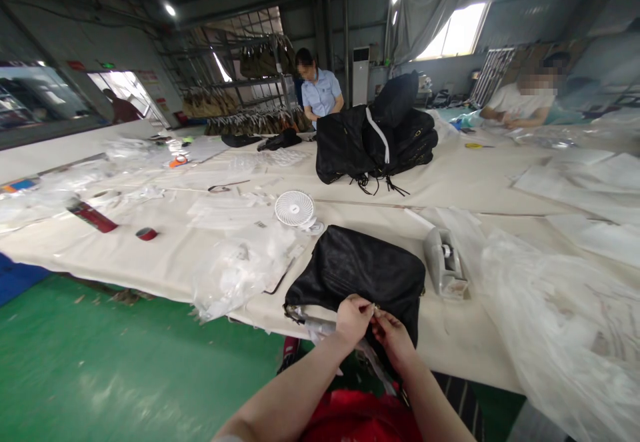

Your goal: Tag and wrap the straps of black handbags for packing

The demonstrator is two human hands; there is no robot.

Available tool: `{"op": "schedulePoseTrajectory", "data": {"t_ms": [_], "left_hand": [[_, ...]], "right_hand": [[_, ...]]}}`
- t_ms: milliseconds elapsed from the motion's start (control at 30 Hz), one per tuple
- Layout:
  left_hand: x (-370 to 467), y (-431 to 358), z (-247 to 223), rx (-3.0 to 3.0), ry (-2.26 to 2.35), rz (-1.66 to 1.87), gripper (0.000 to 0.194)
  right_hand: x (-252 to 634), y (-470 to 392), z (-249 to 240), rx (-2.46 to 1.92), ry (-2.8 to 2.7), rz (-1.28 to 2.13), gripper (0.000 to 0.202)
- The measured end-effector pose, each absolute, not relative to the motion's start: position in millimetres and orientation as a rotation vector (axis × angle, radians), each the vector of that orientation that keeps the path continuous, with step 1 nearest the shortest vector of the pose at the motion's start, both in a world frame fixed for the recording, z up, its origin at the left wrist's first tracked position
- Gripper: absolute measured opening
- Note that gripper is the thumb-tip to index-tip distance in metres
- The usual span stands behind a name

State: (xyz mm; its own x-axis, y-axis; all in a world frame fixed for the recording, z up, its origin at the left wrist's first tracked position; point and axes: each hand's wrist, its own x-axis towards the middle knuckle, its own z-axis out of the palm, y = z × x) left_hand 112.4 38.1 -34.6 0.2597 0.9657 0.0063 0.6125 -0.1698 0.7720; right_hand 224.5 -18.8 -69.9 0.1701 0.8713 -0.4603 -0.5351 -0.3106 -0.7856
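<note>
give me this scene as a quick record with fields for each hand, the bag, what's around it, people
left hand: fingertips at the near part of the black bag
right hand: fingertips close to the left's; detail between them too small to tell
bag: lying on the table
right of bag: tape dispenser
left of bag: clear plastic
beyond bag: white fan, bag pile
people: one in blue, one in white

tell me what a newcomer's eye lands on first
Probably the black bag at the near edge of the table, with the person's hands close together over it. Next, the heap of black bags across the table and the round white fan beyond the near bag's left end. Green floor fills the lower left.
</note>
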Motion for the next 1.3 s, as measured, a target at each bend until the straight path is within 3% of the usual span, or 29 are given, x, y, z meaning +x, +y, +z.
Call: {"op": "schedulePoseTrajectory", "data": {"t_ms": [333, 633, 767, 967, 1300], "left_hand": [[117.6, 28.0, -23.0, 2.558, 1.413, 0.471, 0.026], [111.9, 33.5, -35.4, 2.063, 1.496, 0.628, 0.026], [109.9, 30.1, -31.8, 2.191, 1.35, 0.652, 0.017], [102.6, 24.4, -26.5, 2.578, 1.268, 0.448, 0.027], [104.8, 16.6, -37.3, 2.781, 1.232, 0.203, 0.035]], "right_hand": [[218.1, -17.1, -73.3, -1.298, -0.422, 1.401, 0.039], [217.5, -14.8, -67.3, -1.324, -0.401, 1.383, 0.034], [217.1, -13.6, -68.3, -1.3, -0.327, 1.384, 0.031], [222.3, -15.3, -64.5, -1.194, -0.263, 1.492, 0.024], [220.5, -11.1, -57.0, -1.327, -0.212, 1.463, 0.042]]}}
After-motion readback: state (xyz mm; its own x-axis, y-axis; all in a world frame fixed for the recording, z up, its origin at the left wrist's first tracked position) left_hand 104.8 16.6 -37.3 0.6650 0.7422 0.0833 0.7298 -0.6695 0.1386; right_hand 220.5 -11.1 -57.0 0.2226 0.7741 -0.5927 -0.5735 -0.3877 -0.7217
